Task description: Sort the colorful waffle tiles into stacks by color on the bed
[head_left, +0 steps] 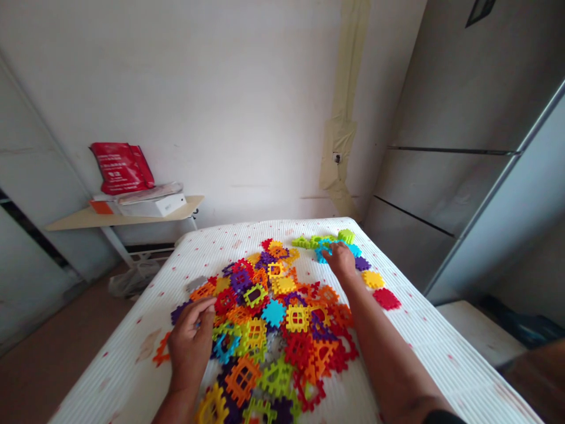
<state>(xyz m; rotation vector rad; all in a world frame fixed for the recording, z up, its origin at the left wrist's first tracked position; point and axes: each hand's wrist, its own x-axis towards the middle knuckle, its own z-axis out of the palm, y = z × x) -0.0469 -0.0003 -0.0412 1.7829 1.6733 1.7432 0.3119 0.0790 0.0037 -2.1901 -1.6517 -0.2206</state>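
A wide heap of plastic interlocking building tiles with toothed edges covers the middle of the table in red, orange, yellow, green, purple and blue. My left hand is at the heap's left edge, fingers loosely curled, thumb a little apart, fingertips beside a red window tile; I see nothing held in it. Reaching to the far right, my right hand has its fingers closed at a blue tile among other blue tiles. Its fingertips are partly hidden. Green tiles lie just behind.
Purple, yellow and red solid tiles lie along the right side of the cloth-covered table. A small side table at left carries a red bag and a white box. A grey refrigerator stands right.
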